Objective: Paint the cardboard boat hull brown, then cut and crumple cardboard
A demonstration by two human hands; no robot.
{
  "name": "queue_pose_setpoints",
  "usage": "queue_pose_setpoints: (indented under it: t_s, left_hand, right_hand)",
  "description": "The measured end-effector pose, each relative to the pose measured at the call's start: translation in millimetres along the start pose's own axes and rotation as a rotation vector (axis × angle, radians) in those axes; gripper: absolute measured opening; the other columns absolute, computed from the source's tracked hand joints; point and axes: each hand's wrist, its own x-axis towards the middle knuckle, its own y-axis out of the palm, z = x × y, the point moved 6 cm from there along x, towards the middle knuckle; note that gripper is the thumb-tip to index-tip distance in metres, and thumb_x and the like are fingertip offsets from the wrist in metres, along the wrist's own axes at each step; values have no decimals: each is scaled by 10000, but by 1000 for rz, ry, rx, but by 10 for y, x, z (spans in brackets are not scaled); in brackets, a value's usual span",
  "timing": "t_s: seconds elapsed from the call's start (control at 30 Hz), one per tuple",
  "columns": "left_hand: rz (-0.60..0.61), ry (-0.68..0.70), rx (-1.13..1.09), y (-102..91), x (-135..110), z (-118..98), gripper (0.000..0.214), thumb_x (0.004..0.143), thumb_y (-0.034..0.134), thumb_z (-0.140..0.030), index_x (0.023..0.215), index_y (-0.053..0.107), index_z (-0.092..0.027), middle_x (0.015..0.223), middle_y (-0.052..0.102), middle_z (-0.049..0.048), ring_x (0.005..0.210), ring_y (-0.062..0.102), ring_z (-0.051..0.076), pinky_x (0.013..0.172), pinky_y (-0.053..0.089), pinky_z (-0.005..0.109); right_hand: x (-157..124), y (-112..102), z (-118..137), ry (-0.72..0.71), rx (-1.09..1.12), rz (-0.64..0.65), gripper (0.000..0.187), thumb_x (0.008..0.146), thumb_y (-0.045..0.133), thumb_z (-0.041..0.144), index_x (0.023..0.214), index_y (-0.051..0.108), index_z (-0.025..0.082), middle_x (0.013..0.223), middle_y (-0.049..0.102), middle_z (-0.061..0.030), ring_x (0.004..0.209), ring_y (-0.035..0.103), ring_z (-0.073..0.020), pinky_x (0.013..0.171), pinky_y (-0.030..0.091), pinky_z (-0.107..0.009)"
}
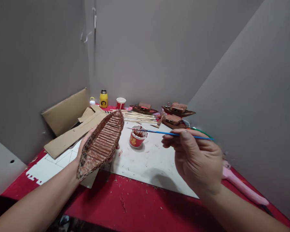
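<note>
My left hand (87, 140) grips a model boat (101, 141) from beneath; most of its fingers are hidden behind the hull. The boat is brown, with ridged strips across its inside and some dark printed characters on the near side wall, and it is tilted toward me. Pinched in my right hand (195, 154) is a thin paintbrush (159, 132) with a blue handle, its tip pointing left. The tip hovers near a red and white paper cup (137, 140) that has dark reddish-brown paint inside. Brush and boat are apart.
Several finished-looking brown model boats (178, 110) stand at the back right. Thin wooden sticks (140, 116) lie behind the cup. Cardboard pieces (73, 132), a yellow bottle (103, 99) and another paper cup (121, 103) are at the left and back. A pink-handled tool (244, 187) lies right.
</note>
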Motion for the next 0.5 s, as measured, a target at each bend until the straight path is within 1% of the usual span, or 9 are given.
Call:
queue_pose_setpoints:
  t_s: [0.07, 0.13, 0.2, 0.27, 0.33, 0.43, 0.5]
  left_hand:
    - [62, -50, 46, -27, 9, 28, 438, 964, 437, -456, 993, 729, -131, 852, 802, 119, 718, 771, 246, 539, 595, 286]
    - [95, -97, 93, -62, 16, 49, 496, 981, 368, -474, 977, 737, -143, 848, 803, 112, 666, 762, 240, 516, 568, 278]
    - [123, -136, 147, -64, 15, 58, 556, 1002, 286, -447, 964, 745, -135, 844, 802, 109, 610, 744, 224, 518, 549, 276]
    - [141, -178, 187, -25, 6, 59, 586, 1007, 247, -415, 936, 750, -122, 828, 796, 110, 579, 730, 210, 526, 542, 274]
    - [111, -237, 182, 17, -7, 62, 590, 999, 259, -435, 898, 750, -125, 812, 790, 113, 574, 728, 200, 519, 536, 259]
    - [11, -315, 172, 37, -27, 78, 613, 987, 263, -501, 867, 740, -136, 759, 772, 113, 552, 721, 199, 484, 519, 250]
    - [-43, -280, 187, 22, -23, 57, 635, 989, 245, -507, 883, 736, -119, 713, 755, 117, 548, 717, 208, 467, 505, 252]
  right_hand:
    - [53, 17, -26, -44, -18, -14, 137, 841, 790, 392, 848, 795, 256, 697, 768, 12, 613, 733, -135, 560, 591, -229]
    - [116, 15, -71, -71, -27, -26, 146, 852, 779, 398, 863, 793, 253, 712, 771, 11, 628, 736, -138, 563, 588, -235]
    - [172, 2, -107, -90, -27, -27, 140, 854, 778, 392, 870, 790, 254, 722, 774, 9, 634, 736, -143, 558, 588, -244]
    - [202, -16, -133, -95, -31, -17, 131, 852, 781, 382, 879, 788, 254, 729, 776, 6, 639, 737, -149, 553, 588, -250]
    - [195, -40, -151, -85, -47, -7, 129, 856, 778, 378, 885, 789, 253, 739, 778, 1, 651, 740, -154, 563, 592, -255]
    - [120, -78, -156, -64, -66, -4, 140, 864, 768, 389, 876, 790, 251, 733, 775, -1, 644, 741, -153, 587, 602, -262]
    - [44, -87, -143, -49, -61, 7, 151, 861, 769, 402, 870, 792, 253, 717, 770, 0, 630, 738, -147, 595, 606, -254]
